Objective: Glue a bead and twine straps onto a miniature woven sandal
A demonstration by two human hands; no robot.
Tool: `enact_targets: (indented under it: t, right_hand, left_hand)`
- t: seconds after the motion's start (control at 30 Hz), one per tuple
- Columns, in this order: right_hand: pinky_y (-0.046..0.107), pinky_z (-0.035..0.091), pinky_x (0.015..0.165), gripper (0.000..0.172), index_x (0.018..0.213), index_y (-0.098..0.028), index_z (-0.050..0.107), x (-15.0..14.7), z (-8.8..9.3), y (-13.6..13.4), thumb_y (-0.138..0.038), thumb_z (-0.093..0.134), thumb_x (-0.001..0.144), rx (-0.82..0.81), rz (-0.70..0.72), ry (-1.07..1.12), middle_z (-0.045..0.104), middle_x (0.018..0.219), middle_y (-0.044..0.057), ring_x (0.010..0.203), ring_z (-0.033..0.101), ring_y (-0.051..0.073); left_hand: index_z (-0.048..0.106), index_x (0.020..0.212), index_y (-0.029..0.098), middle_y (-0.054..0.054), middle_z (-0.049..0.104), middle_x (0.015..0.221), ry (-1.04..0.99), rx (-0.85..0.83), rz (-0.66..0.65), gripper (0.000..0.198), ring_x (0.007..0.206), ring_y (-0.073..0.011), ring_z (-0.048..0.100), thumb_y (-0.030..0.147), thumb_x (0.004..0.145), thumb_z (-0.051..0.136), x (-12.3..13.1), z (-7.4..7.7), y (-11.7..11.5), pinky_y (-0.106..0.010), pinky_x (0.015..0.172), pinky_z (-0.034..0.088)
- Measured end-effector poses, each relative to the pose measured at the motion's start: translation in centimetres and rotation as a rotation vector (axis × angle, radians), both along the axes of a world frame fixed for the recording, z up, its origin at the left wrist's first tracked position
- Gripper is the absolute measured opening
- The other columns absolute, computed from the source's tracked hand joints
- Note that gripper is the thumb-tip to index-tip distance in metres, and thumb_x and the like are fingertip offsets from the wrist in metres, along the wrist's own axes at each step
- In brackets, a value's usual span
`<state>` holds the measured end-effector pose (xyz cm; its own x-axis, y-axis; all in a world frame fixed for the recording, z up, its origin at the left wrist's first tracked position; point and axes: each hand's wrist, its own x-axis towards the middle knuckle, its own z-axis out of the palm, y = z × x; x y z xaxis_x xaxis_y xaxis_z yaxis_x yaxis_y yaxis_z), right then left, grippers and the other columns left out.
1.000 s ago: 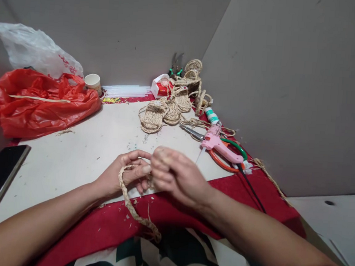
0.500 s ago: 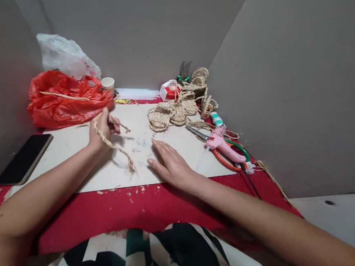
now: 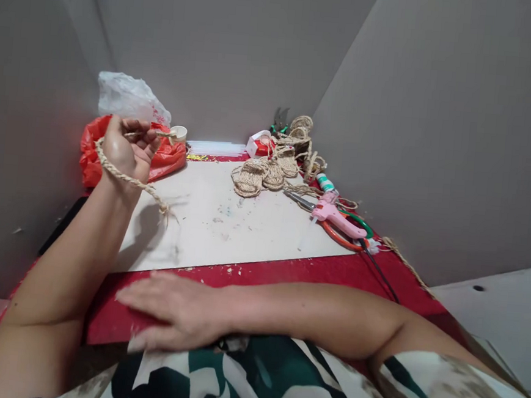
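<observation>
My left hand (image 3: 129, 148) is raised in front of the red plastic bag (image 3: 171, 160), its fingers curled round a braided straw cord (image 3: 131, 181). One end of the cord sticks out past the fingertips; the rest loops behind the hand and hangs beside the wrist with a frayed tip. Low over the red tablecloth (image 3: 269, 271), close to the table's front edge, my right hand (image 3: 171, 311) is slightly blurred, with fingers stretched out and nothing in them. Between the hands and the back wall lies a white board (image 3: 204, 219) with scraps on it.
Woven straw pieces (image 3: 251, 176) lie at the back right, near pliers (image 3: 279, 121) and a red and white box (image 3: 259, 143). A pink glue gun (image 3: 335, 214) rests on large scissors (image 3: 299, 200). A paper cup (image 3: 179, 133) and clear sticks (image 3: 217, 148) stand behind; a dark phone (image 3: 64, 223) is partly hidden.
My left hand has lifted off the board, carrying the cord up and turning palm inward. My right hand has left the board and swept left and toward my body. The view has shifted slightly.
</observation>
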<state>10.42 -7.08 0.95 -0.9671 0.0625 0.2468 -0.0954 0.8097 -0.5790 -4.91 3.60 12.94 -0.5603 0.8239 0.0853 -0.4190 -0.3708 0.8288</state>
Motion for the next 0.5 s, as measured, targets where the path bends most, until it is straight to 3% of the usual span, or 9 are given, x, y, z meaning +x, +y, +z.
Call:
enact_targets:
  t: [0.1, 0.17, 0.23, 0.33, 0.5]
  right_hand:
    - [0.037, 0.03, 0.111, 0.054, 0.141, -0.014, 0.043, -0.1, -0.4, 5.5, -0.045, 0.033, 0.099, 0.067, -0.382, 0.027, 0.048, 0.145, 0.012, 0.134, 0.042, 0.021]
    - [0.045, 0.026, 0.112, 0.056, 0.144, -0.015, 0.039, -0.3, -1.1, 10.1, -0.046, 0.033, 0.098, 0.154, -0.61, -0.094, 0.041, 0.149, 0.014, 0.138, 0.036, 0.027]
    - [0.048, 0.024, 0.112, 0.066, 0.146, -0.004, 0.033, -1.3, -1.7, 13.7, -0.048, 0.033, 0.097, 0.243, -0.7, -0.236, 0.034, 0.15, 0.024, 0.14, 0.03, 0.034]
    - [0.05, 0.022, 0.112, 0.078, 0.148, -0.001, 0.027, -4.8, -2.2, 16.0, -0.058, 0.031, 0.095, 0.27, -0.674, -0.249, 0.029, 0.151, 0.029, 0.141, 0.026, 0.039]
    - [0.049, 0.02, 0.114, 0.083, 0.151, -0.006, 0.02, -12.6, -2.3, 14.4, -0.065, 0.027, 0.093, 0.267, -0.489, -0.205, 0.024, 0.154, 0.023, 0.143, 0.021, 0.037]
  left_hand:
    - [0.037, 0.069, 0.019, 0.004, 0.049, 0.061, -0.004, 0.15, 0.03, 0.037, 0.057, -0.0052, 0.048, 0.036, 0.1, 0.026, -0.8, 2.3, -2.2, -0.021, 0.067, 0.044]
    - [0.038, 0.073, 0.018, 0.004, 0.048, 0.066, 0.031, 0.228, 0.055, 0.038, 0.059, -0.0042, 0.048, 0.038, 0.101, 0.022, -1.7, 3.5, -3.6, -0.021, 0.073, 0.044]
    - [0.04, 0.078, 0.016, 0.004, 0.047, 0.072, 0.085, 0.293, 0.07, 0.04, 0.063, -0.0031, 0.049, 0.038, 0.101, 0.015, -2.7, 4.2, -4.7, -0.023, 0.079, 0.043]
    - [0.04, 0.082, 0.015, 0.005, 0.047, 0.075, 0.141, 0.363, 0.08, 0.038, 0.063, -0.0025, 0.049, 0.04, 0.1, 0.019, -3.8, 4.7, -5.9, -0.022, 0.078, 0.042]
    - [0.041, 0.079, 0.016, 0.006, 0.048, 0.067, 0.104, 0.41, 0.086, 0.037, 0.057, -0.0032, 0.051, 0.043, 0.099, 0.027, -3.8, 5.2, -6.7, -0.016, 0.062, 0.04]
